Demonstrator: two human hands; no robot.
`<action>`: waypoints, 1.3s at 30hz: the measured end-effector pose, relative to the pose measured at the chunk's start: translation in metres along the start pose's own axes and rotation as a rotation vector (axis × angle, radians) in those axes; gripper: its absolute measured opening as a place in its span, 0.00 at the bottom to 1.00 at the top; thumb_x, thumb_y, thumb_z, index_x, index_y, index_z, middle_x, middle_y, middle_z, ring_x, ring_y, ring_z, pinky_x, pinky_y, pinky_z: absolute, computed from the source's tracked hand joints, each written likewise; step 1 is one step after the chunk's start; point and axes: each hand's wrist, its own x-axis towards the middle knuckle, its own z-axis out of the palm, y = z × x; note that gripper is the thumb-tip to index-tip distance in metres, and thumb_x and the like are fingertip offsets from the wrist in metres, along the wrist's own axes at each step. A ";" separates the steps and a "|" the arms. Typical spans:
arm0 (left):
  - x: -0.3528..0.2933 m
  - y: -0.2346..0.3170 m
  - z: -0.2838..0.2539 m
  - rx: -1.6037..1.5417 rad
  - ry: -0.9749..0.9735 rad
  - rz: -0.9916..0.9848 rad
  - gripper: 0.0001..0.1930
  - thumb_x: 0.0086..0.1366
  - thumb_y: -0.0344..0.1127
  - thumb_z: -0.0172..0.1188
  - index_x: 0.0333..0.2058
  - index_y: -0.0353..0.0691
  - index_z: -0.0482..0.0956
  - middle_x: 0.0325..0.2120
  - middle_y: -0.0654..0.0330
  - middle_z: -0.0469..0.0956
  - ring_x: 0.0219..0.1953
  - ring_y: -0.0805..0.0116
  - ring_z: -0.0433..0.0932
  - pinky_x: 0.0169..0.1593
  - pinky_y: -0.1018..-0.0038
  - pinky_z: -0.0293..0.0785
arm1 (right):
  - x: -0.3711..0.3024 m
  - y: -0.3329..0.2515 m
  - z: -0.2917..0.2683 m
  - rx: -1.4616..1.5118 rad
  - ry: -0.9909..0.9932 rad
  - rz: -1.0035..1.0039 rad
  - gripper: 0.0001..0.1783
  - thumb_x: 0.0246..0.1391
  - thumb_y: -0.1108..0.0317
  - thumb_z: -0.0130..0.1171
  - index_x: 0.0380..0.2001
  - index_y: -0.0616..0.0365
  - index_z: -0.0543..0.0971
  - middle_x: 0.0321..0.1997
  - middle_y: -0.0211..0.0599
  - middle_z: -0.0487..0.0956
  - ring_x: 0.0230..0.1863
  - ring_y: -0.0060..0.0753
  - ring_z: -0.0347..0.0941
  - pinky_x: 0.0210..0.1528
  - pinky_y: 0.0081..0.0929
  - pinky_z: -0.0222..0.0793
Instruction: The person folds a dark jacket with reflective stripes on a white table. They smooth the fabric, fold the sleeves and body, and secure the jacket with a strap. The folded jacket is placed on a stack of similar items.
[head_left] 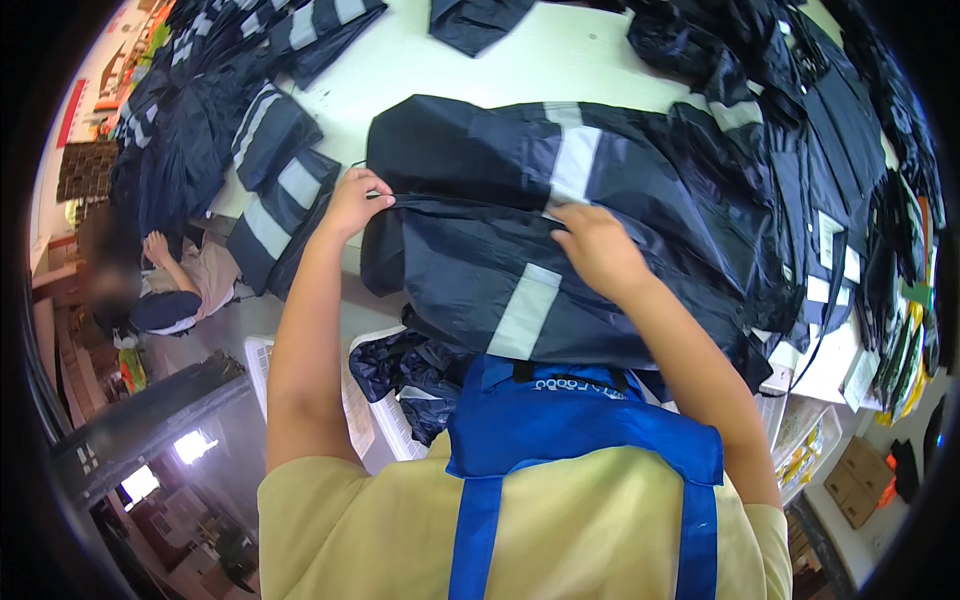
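A dark navy rain jacket (470,150) with wide silver reflective bands lies spread across the white table (400,50) in front of me, with a seam or front opening running across its middle. My left hand (355,203) pinches the edge of that opening at the jacket's left end, thumb against fingers. My right hand (602,252) is closed on the same line further along, beside a reflective band (577,165). Its fingertips are partly hidden by the hand and the cloth.
More dark garments (185,130) with reflective bands are heaped at the left, and others (820,130) at the right. Below the table edge stands a white basket (385,425) with dark cloth in it. A seated person (170,290) is at the left.
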 end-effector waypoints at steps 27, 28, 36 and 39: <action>0.018 0.000 -0.028 -0.273 -0.198 0.050 0.09 0.55 0.33 0.65 0.36 0.42 0.85 0.30 0.59 0.80 0.35 0.70 0.75 0.45 0.76 0.69 | 0.054 -0.006 0.038 0.021 -0.283 0.401 0.08 0.44 0.65 0.65 0.26 0.55 0.78 0.28 0.35 0.78 0.37 0.40 0.74 0.40 0.40 0.67; 0.019 -0.003 -0.027 -0.259 -0.175 0.087 0.09 0.54 0.34 0.65 0.35 0.42 0.85 0.29 0.58 0.80 0.33 0.69 0.75 0.43 0.76 0.68 | 0.051 -0.004 0.035 0.094 -0.258 0.365 0.09 0.44 0.65 0.65 0.26 0.56 0.78 0.29 0.36 0.78 0.38 0.41 0.74 0.41 0.39 0.68; -0.009 -0.002 -0.028 -0.460 -0.001 0.052 0.10 0.53 0.25 0.63 0.36 0.37 0.83 0.32 0.60 0.80 0.36 0.72 0.76 0.43 0.79 0.70 | 0.025 0.039 -0.089 0.468 0.142 0.529 0.06 0.55 0.70 0.59 0.33 0.61 0.79 0.30 0.26 0.77 0.30 0.18 0.70 0.34 0.16 0.66; -0.010 0.008 -0.028 -0.449 -0.026 -0.008 0.14 0.52 0.24 0.64 0.41 0.37 0.81 0.34 0.62 0.79 0.38 0.72 0.75 0.46 0.78 0.69 | 0.021 0.112 -0.150 0.266 0.686 0.488 0.11 0.58 0.66 0.56 0.39 0.62 0.78 0.33 0.29 0.77 0.35 0.18 0.70 0.41 0.16 0.65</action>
